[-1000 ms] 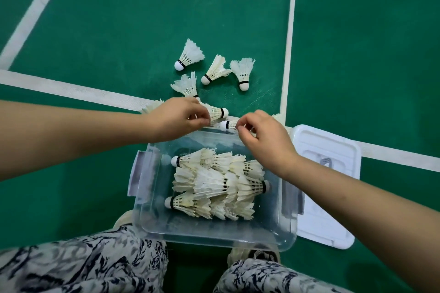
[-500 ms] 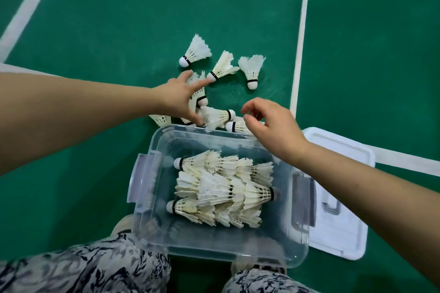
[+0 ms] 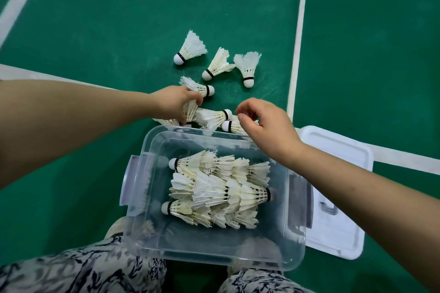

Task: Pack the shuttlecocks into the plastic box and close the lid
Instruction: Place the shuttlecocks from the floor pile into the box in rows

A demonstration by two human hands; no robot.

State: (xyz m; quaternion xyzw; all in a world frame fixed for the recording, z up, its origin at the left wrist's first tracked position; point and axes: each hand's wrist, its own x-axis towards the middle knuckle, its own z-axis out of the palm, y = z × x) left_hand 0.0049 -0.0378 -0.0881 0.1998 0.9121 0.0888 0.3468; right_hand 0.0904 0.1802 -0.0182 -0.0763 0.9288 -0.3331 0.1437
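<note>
The green court floor [image 3: 119, 31], crossed by white lines, stretches out beyond both hands. Below the hands, just in front of the person's patterned trousers [image 3: 71, 271], stands the clear plastic box [image 3: 214, 250], open, its latch flaps hanging at either end. The white lid [image 3: 338, 233] lies flat on the floor under the right forearm, touching or tucked just beneath the box's right end.

Inside the box a packed batch of shuttlecocks [image 3: 221, 190] lies on its side in three nested rows, filling the middle and leaving room at the near side.

The left hand [image 3: 173, 102] is clenched around the feathers of a shuttlecock [image 3: 190, 108] on the floor just past the far rim of the box; a second one [image 3: 200, 88] sits against its fingertips, cork pointing right. Whether the hand grips that one too, I cannot tell. The right hand [image 3: 264, 123] hovers with fingers loosely curled and holds nothing, right above a shuttlecock [image 3: 232, 125] lying under its fingers. Between the two hands lies another [image 3: 214, 116], and more feathers poke out beneath the left hand.

Beyond both hands, three loose shuttlecocks [image 3: 215, 64] rest apart on the floor.

By my reckoning the job is well past halfway: most are packed, roughly eight remain outside, and the lid is not yet on.
</note>
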